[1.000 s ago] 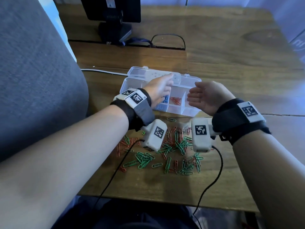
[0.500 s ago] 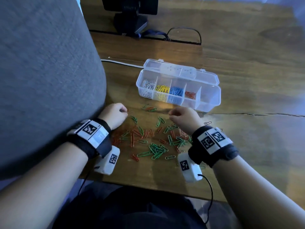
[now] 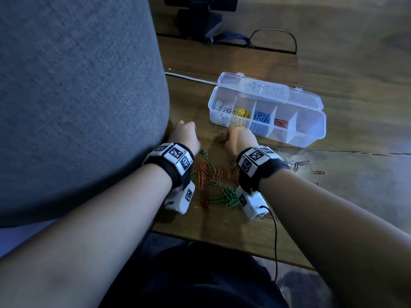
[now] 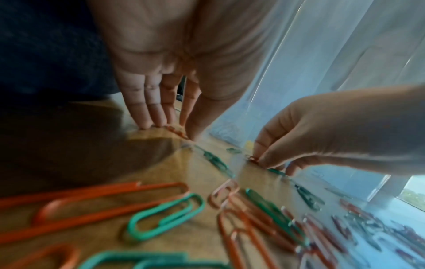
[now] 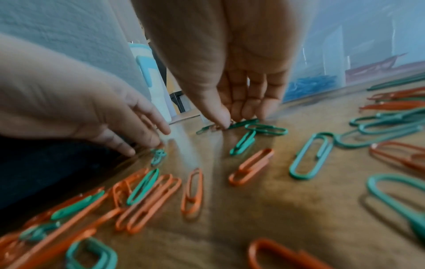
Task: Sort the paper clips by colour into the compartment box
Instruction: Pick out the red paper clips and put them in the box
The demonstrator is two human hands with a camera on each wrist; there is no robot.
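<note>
Left hand (image 4: 161,76) pinching blurred orange clip (image 4: 177,131), right hand (image 5: 239,76) pinching another clip (image 5: 218,127), colour unclear; fingertips hidden in head view

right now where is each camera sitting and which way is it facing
Head: worn on the head, looking down at the table, the compartment box and loose paper clips; both forearms and wristbands show.
Left wrist: low over the table, looking along the left hand, whose fingers touch an orange clip; the right hand shows too.
Right wrist: low, looking along the right hand toward the box.
Shared: both wrist views show both hands and the orange and green clips.
</note>
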